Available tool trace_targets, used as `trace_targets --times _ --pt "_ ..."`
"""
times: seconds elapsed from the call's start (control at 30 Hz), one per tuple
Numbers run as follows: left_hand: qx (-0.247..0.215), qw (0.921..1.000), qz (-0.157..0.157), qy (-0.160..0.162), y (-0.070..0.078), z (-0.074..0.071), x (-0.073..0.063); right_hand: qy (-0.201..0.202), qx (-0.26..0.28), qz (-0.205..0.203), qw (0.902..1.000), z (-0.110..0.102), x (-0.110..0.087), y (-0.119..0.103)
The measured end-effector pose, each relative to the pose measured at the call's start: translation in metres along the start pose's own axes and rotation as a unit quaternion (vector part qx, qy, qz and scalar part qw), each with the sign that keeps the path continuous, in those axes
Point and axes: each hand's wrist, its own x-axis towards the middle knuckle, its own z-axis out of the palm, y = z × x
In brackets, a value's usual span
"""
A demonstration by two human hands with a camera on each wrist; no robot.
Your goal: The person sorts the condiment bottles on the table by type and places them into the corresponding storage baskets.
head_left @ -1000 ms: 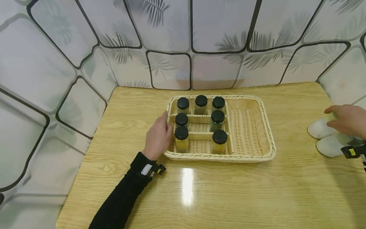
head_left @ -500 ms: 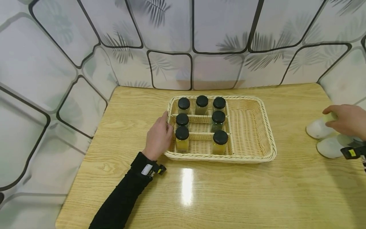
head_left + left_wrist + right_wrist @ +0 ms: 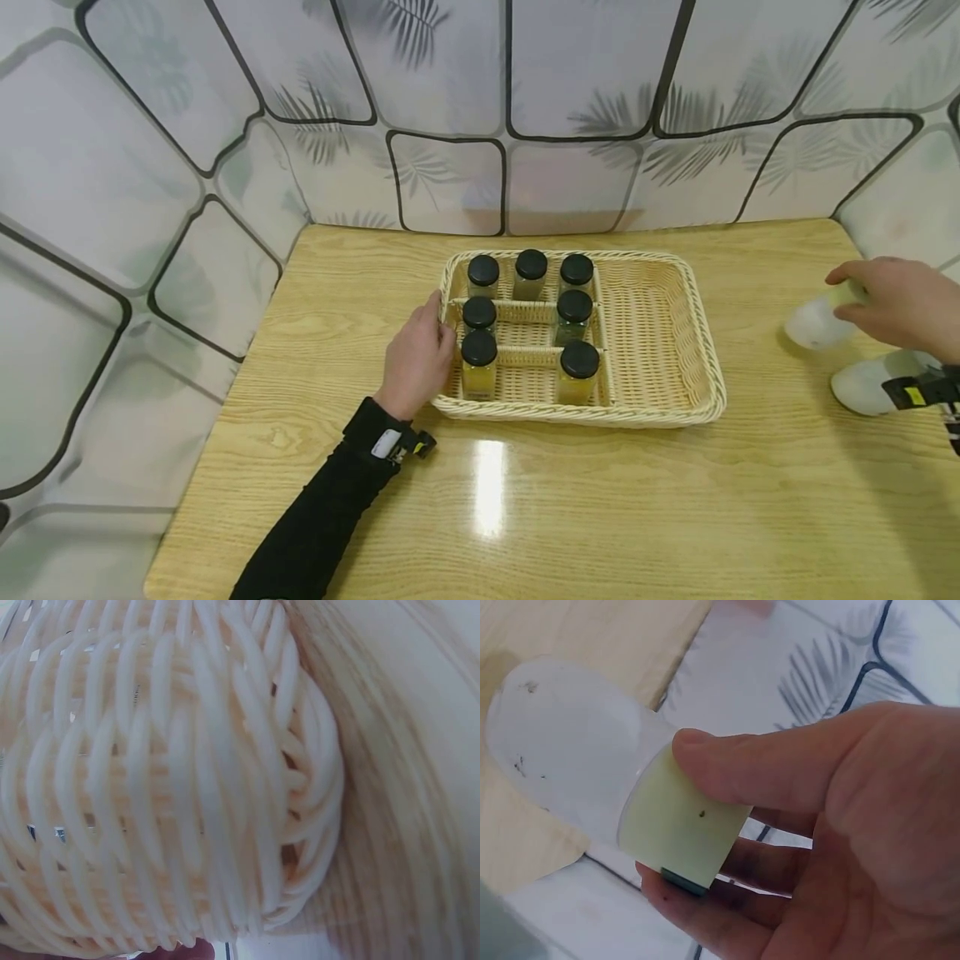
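Note:
My left hand (image 3: 416, 362) grips the left rim of the divided wicker basket (image 3: 663, 333); its weave (image 3: 150, 772) fills the left wrist view. Inside, several clear jars with black lids stand in the left compartments, among them two yellow-filled jars, a front-left jar (image 3: 478, 375) and a front-right jar (image 3: 576, 383). At the right, my right hand (image 3: 903, 304) pinches the pale yellow end of a white rounded bottle-like container (image 3: 566, 750) between thumb and fingers. A small dark green tab (image 3: 684, 882) shows at that end. The container is tilted, its white end toward the basket.
A second white rounded container (image 3: 862, 387) lies near the table's right edge, partly behind the right wrist camera. The basket's right section holds no jars. Patterned cloth walls (image 3: 570, 183) border the wooden table (image 3: 600, 517) at the back and sides.
My right hand has moved left and slightly up with the white container, parting it from the second one. The left hand keeps its hold on the basket rim.

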Motion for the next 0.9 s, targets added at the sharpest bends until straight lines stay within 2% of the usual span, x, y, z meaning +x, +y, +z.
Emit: trace_targets --times 0.2,0.53,0.9 --pt "0.006 1.0000 -0.001 0.000 0.001 0.001 0.000 0.018 -0.014 -0.015 0.9996 -0.007 0.002 -0.011" --pt "0.008 1.0000 0.001 0.004 0.001 -0.001 0.000 0.042 -0.016 -0.062 0.9970 -0.032 -0.001 -0.046" --pt "0.006 1.0000 0.004 0.004 0.001 -0.001 0.000 0.065 -0.016 -0.089 0.9938 -0.044 -0.005 -0.074"
